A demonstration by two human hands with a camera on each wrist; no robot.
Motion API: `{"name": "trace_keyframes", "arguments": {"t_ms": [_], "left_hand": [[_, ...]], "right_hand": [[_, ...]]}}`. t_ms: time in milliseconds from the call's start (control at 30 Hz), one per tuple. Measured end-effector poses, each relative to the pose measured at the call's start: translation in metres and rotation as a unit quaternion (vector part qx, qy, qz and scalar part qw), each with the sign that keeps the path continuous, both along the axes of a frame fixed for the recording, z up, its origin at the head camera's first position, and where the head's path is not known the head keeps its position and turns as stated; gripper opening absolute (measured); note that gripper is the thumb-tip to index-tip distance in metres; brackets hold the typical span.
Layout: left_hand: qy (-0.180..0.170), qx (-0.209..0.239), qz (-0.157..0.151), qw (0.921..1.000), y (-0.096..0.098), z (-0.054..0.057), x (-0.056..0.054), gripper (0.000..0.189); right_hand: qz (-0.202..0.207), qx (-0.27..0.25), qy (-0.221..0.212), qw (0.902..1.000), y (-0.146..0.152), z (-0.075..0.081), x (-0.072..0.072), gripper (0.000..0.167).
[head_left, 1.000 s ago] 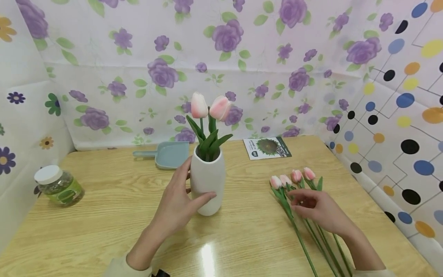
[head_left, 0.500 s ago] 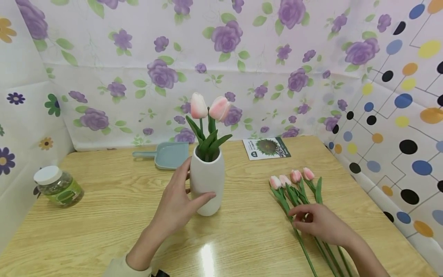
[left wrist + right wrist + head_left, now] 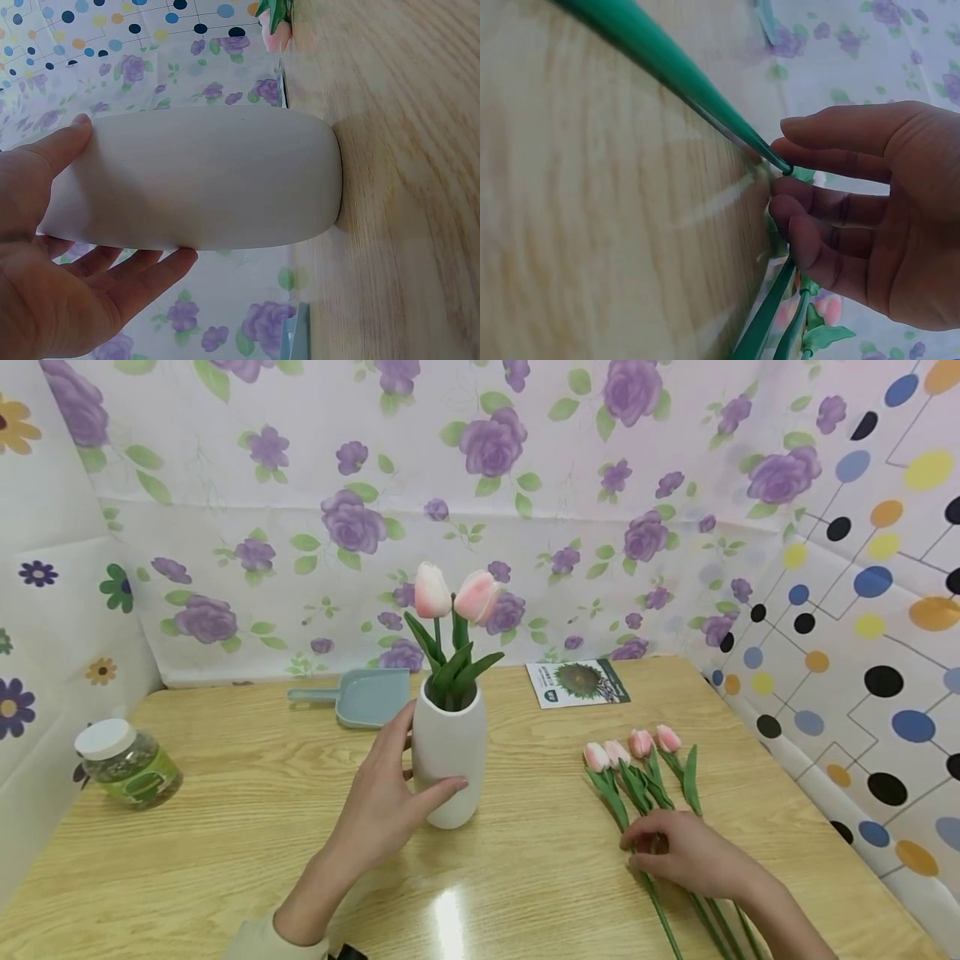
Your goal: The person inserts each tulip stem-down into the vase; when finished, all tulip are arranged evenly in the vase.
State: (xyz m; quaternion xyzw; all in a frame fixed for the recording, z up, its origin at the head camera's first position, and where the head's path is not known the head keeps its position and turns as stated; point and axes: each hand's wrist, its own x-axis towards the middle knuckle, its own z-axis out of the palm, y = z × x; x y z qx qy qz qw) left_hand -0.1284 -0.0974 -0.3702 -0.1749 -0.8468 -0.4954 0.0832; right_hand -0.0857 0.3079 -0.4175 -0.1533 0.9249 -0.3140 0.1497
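Observation:
A white vase [image 3: 450, 760] stands upright on the table, with two pink-and-white tulips [image 3: 477, 596] in it. My left hand [image 3: 382, 793] grips the vase from its left side, thumb across the front and fingers round the back. In the left wrist view, the thumb and fingers [image 3: 154, 281] lie along opposite sides of the vase [image 3: 217, 180]. To the right, several pink tulips [image 3: 641, 743] lie side by side on the table. My right hand [image 3: 690, 856] pinches the stem of the leftmost one. In the right wrist view, that green stem [image 3: 682, 82] runs to the fingertips.
A blue-grey dustpan [image 3: 372, 697] lies behind the vase at left. The jar with a white lid [image 3: 131, 764] stands at the far left. A printed packet [image 3: 579, 682] lies at the table's back edge. Patterned sheets [image 3: 300, 452] hang behind and beside the table.
My right hand has moved down from near the tulip heads to the stems, its fingers closing at the leftmost stem. The left hand and vase have stayed put.

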Motion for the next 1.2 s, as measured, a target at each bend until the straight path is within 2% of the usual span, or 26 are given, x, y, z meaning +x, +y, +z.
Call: {"name": "trace_keyframes", "arguments": {"t_ms": [367,600,767,867,1033,1200], "left_hand": [[-0.001,-0.002,0.002,1.0,-0.001,0.0,-0.001,0.103],[-0.001,-0.002,-0.001,1.0,0.0,0.0,-0.001,0.103],[-0.001,-0.001,-0.001,1.0,0.002,0.001,-0.002,0.102],[-0.001,-0.001,0.0,1.0,0.002,0.001,-0.001,0.101],[0.002,-0.001,0.001,1.0,0.002,0.0,-0.001,0.101],[-0.003,0.0,0.003,1.0,0.0,-0.001,0.001,0.102]], "right_hand": [[0.003,0.028,0.013,0.9995,-0.004,-0.002,-0.002,0.01],[-0.019,0.027,0.033,0.9989,-0.007,-0.005,-0.001,0.017],[-0.035,0.018,0.029,0.9988,-0.008,-0.005,-0.002,0.021],[-0.043,-0.002,0.013,0.999,-0.009,-0.005,-0.003,0.021],[-0.045,-0.068,-0.022,0.9964,-0.015,-0.008,-0.005,0.02],[-0.034,-0.125,-0.041,0.9908,-0.024,-0.009,-0.006,0.033]]}}
